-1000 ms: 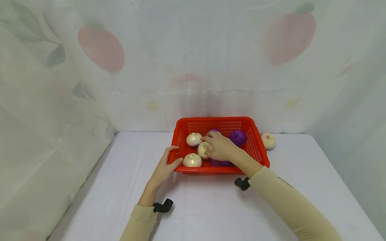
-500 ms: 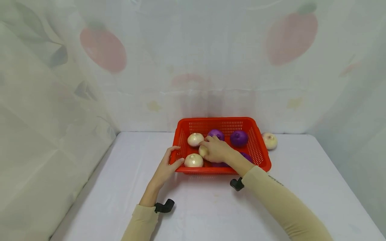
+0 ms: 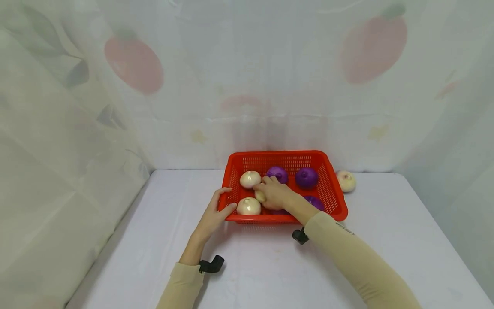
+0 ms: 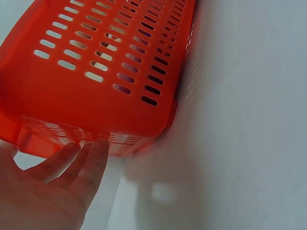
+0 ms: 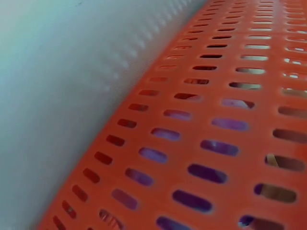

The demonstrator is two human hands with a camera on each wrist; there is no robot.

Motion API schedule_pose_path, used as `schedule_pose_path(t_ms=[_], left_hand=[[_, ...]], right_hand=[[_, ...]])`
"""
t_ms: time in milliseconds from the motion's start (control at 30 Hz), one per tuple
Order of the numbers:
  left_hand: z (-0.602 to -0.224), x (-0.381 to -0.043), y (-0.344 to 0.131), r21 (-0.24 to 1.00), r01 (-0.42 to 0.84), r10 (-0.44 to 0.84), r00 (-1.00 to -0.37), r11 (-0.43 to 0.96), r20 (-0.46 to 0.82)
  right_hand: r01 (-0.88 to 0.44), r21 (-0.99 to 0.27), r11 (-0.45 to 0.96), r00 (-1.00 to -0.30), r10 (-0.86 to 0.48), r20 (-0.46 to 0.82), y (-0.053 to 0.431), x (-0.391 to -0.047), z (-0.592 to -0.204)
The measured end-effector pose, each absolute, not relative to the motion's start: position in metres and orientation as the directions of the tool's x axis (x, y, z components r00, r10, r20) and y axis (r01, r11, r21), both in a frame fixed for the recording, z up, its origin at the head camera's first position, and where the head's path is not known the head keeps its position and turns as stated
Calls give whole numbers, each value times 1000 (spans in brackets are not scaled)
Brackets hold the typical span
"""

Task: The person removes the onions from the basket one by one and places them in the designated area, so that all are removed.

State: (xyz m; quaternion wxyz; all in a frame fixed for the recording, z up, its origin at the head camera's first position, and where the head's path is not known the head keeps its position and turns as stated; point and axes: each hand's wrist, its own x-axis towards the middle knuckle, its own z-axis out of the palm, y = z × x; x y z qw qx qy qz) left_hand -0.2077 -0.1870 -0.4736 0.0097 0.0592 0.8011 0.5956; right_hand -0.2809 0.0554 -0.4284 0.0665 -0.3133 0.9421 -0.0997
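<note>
A red perforated plastic basket (image 3: 270, 219) holds white and purple onions. My left hand (image 3: 208, 219) grips its left rim near the front corner; in the left wrist view, the fingers (image 4: 91, 167) lie against the wall. Inside the basket my right hand (image 3: 277, 195) grips a white onion (image 3: 260, 196), partly hidden by the fingers. Two more white onions lie on the left, one behind (image 3: 250, 179) and one in front (image 3: 248, 206). Purple onions (image 3: 307, 177) sit toward the right, one partly covered by the right hand. Only the basket's slotted wall (image 5: 192, 139) fills the right wrist view.
Outside the basket, just right of it, another white onion (image 3: 346, 181) rests on the white-covered table (image 3: 162, 223). A pale curtain (image 3: 285, 77) with printed fruit hangs behind the table, and more of it (image 3: 58, 171) runs along the left side.
My right hand has moved left and down and closed round the middle white onion, uncovering the purple onion at the back. The left hand stays at the rim.
</note>
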Motion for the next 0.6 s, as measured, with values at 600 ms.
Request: schedule_pose_path(t_ms=[600], left_hand=[[-471, -208, -186, 953, 75, 101, -994, 295, 47]], right_hand=[[-586, -266, 766, -799, -601, 30, 78, -275, -401]])
